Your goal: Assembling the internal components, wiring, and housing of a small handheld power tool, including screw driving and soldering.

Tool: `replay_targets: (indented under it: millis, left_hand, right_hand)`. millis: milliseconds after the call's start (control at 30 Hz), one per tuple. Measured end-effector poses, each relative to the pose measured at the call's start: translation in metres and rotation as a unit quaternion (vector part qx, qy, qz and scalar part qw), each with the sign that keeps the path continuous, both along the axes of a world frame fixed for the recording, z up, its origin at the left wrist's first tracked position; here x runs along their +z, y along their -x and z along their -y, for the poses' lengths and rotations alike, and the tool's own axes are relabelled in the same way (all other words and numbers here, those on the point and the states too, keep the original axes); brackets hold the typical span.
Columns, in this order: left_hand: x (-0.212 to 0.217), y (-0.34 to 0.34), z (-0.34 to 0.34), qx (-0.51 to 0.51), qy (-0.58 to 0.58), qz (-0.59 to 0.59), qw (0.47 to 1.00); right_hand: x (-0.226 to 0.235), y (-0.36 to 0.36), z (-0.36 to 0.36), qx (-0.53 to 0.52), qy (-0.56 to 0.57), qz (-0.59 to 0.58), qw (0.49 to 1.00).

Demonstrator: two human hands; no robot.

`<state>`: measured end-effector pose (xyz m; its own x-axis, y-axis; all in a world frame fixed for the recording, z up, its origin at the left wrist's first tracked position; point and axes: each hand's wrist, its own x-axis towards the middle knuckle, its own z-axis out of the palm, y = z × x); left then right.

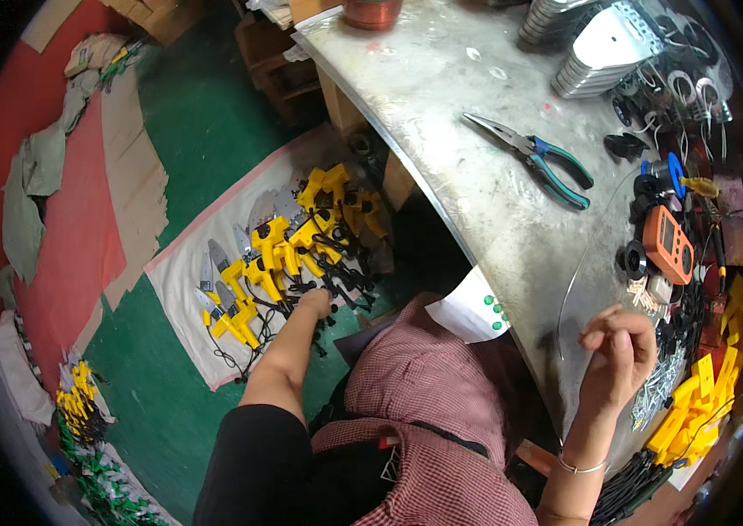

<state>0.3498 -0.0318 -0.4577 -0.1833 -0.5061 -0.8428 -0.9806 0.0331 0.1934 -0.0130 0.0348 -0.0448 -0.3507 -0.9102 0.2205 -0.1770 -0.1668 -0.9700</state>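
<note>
Left hand (317, 303) reaches down to black cords (352, 279) at near side of yellow tools (289, 256); fingertips hidden, cannot tell whether grasping. Tools lie heaped toward right edge of white cloth (177, 279), left of bench (441, 114), well apart from right hand (621, 351). Right hand above bench's near end, fingers curled; cannot tell whether anything inside.

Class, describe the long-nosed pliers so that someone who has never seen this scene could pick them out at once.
Find the big grey worktop in the upper right. On its middle, up and left of the orange device, lie the long-nosed pliers. Their slim metal nose and spread teal-and-dark handles set them apart from that boxy device.
</note>
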Motion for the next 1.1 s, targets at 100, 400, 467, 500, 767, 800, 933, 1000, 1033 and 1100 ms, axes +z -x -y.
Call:
replay_targets:
  millis: [100, 400, 467, 500, 767, 800, 933, 1000, 1033, 1100]
  left_hand:
    - [0.010, -0.001, -0.004, 0.053, 0.050, -0.049, 0.996]
    - [0.123, -0.010, 0.032, 0.089, 0.316, -0.198, 0.924]
    - [0.149, -0.011, 0.036, 0.063, 0.341, -0.208, 0.915]
    - [0.160, -0.009, 0.036, 0.053, 0.353, -0.213, 0.909]
    - [0.311, 0.035, 0.064, 0.136, 0.587, -0.327, 0.728]
    - [0.341, 0.055, 0.070, 0.116, 0.612, -0.358, 0.696]
    - [0.433, 0.169, 0.098, -0.118, 0.652, -0.409, 0.627]
    - [0.438, 0.230, 0.132, -0.133, 0.637, -0.419, 0.633]
    - [0.436, 0.255, 0.157, -0.152, 0.645, -0.398, 0.634]
    - [0.437, 0.296, 0.201, -0.093, 0.661, -0.325, 0.670]
  right_hand:
    - [0.014, 0.003, -0.015, -0.013, 0.010, -0.008, 1.000]
    - [0.031, 0.006, -0.052, -0.001, -0.013, -0.006, 1.000]
    - [0.034, 0.010, -0.057, -0.006, -0.020, -0.003, 1.000]
    - [0.036, 0.012, -0.061, -0.010, -0.030, -0.003, 1.000]
    - [0.055, 0.037, -0.096, -0.020, -0.113, -0.022, 0.993]
    - [0.056, 0.042, -0.099, -0.006, -0.143, -0.036, 0.989]
    - [0.051, 0.051, -0.105, 0.068, -0.097, -0.161, 0.980]
    - [0.058, 0.051, -0.112, 0.081, -0.098, -0.186, 0.974]
    - [0.061, 0.046, -0.116, 0.049, -0.089, -0.165, 0.981]
    - [0.060, 0.045, -0.132, 0.016, -0.079, -0.183, 0.980]
